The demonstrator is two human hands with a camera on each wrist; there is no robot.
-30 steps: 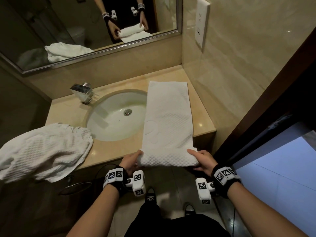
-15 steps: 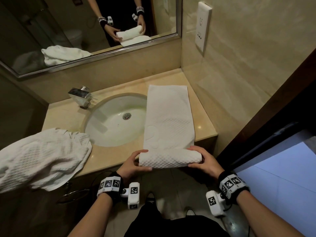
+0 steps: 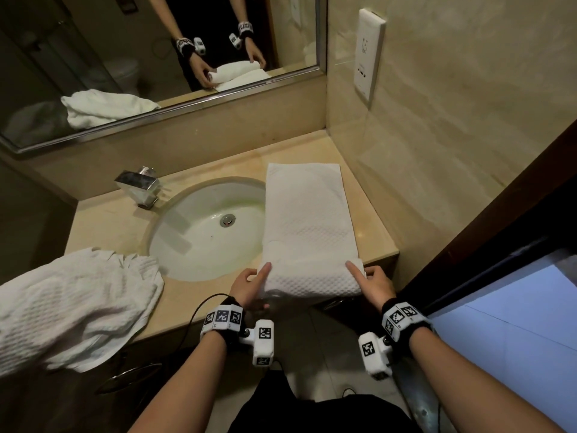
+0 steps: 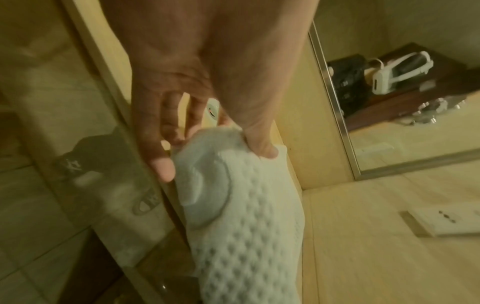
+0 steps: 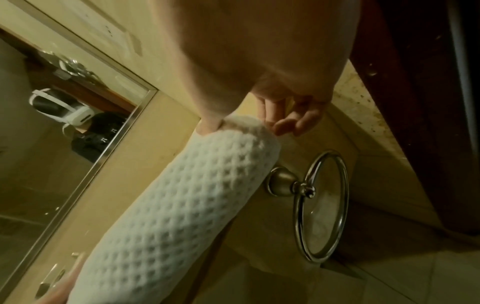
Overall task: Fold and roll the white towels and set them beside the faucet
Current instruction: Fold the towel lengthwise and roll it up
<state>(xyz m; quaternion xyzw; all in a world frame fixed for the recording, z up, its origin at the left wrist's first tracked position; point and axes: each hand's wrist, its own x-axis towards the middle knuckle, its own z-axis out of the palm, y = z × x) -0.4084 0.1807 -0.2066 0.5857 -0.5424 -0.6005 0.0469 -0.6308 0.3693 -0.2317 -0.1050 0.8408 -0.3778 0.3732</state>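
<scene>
Nearby, crumpled towel [image 3: 71, 304] left of sink [image 3: 206, 232], faucet [image 3: 139, 187] behind

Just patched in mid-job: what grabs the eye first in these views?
The long white towel stretched along the counter right of the sink, its near end rolled between the left hand and right hand. Next, the crumpled towel heaped on the counter's left end, and the chrome faucet behind the basin.

The end of a rolled white towel [image 4: 241, 236] is gripped by the left hand [image 4: 207, 86], thumb [image 4: 262, 148] pressed into it. A mirror [image 4: 405, 98] is seen beyond the towel.
</scene>
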